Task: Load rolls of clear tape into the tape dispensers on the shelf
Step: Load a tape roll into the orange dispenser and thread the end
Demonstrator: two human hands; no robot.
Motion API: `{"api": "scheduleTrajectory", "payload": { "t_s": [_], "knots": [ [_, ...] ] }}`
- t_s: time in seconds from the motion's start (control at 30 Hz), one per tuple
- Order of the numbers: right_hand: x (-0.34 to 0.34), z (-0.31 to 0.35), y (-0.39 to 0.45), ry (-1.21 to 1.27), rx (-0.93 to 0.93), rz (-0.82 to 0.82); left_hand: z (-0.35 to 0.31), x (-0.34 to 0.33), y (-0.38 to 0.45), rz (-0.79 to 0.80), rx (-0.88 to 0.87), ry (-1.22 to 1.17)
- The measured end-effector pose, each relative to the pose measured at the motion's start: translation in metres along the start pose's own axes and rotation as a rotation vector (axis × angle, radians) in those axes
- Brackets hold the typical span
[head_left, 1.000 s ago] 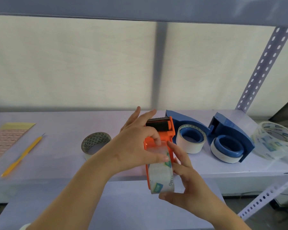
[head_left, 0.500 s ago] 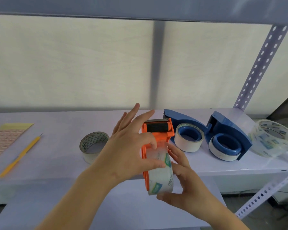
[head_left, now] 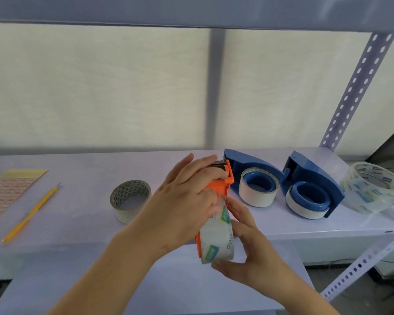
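Observation:
I hold an orange tape dispenser point(head_left: 223, 186) in front of the shelf edge, its black cutter end pointing away from me. A clear tape roll point(head_left: 217, 243) with green labels sits in its lower end. My left hand point(head_left: 187, 205) wraps over the dispenser's top and left side, fingers pressing near the cutter. My right hand point(head_left: 248, 253) cups the clear roll from the right and below. Two blue dispensers point(head_left: 248, 164) point(head_left: 312, 176) lie on the shelf point(head_left: 82, 214) to the right, each with a white-rimmed roll. A loose clear roll point(head_left: 373, 187) rests at the far right.
A patterned tape roll point(head_left: 130, 200) stands left of my hands. Further left lie a yellow craft knife point(head_left: 30, 212) and a pink-and-yellow sheet point(head_left: 7, 189). A perforated upright post point(head_left: 355, 87) rises at the right. A lower shelf point(head_left: 168, 285) extends below my arms.
My left hand's fingers have closed down over the cutter end of the orange dispenser. The dispenser and clear roll stay in both hands, tilted slightly more to the right.

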State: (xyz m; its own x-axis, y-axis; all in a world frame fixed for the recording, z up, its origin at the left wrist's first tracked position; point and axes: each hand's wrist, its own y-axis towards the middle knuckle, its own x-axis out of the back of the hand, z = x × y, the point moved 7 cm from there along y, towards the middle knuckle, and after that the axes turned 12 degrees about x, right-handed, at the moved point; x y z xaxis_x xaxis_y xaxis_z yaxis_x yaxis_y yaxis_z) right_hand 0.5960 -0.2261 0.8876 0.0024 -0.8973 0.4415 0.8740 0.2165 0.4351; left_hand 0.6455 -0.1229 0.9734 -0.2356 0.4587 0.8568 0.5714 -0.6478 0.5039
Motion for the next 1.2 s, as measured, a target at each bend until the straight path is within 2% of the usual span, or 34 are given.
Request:
{"api": "scheduleTrajectory", "payload": {
  "t_s": [0.13, 0.27, 0.37, 0.43, 0.57, 0.73, 0.9, 1.07, 1.2],
  "knots": [
    [-0.001, 0.002, 0.002, -0.019, 0.002, 0.007, 0.004, -0.004, 0.000, -0.018, -0.030, 0.063],
    [-0.007, 0.003, -0.003, -0.031, -0.013, 0.069, 0.019, 0.024, 0.010, -0.115, 0.051, 0.030],
    [-0.007, 0.000, -0.005, -0.070, -0.032, 0.071, 0.032, 0.035, 0.021, -0.025, 0.191, -0.032],
    [-0.004, -0.002, -0.004, -0.084, -0.035, 0.068, 0.035, 0.032, 0.025, 0.038, 0.214, -0.058],
    [0.001, -0.003, -0.003, -0.109, -0.026, 0.098, 0.042, 0.025, 0.032, 0.060, 0.267, -0.159],
    [-0.002, -0.003, -0.003, -0.095, -0.058, 0.128, 0.043, 0.024, 0.034, 0.009, 0.249, -0.181],
    [-0.005, -0.001, -0.001, 0.120, -0.139, 0.061, 0.049, 0.026, 0.035, -0.050, 0.271, -0.204],
    [-0.007, -0.007, 0.000, 0.068, -0.172, 0.068, 0.047, 0.031, 0.036, -0.122, 0.250, -0.218],
    [-0.008, -0.014, -0.004, 0.097, -0.176, 0.117, 0.053, 0.030, 0.035, -0.128, 0.267, -0.336]
  ]
}}
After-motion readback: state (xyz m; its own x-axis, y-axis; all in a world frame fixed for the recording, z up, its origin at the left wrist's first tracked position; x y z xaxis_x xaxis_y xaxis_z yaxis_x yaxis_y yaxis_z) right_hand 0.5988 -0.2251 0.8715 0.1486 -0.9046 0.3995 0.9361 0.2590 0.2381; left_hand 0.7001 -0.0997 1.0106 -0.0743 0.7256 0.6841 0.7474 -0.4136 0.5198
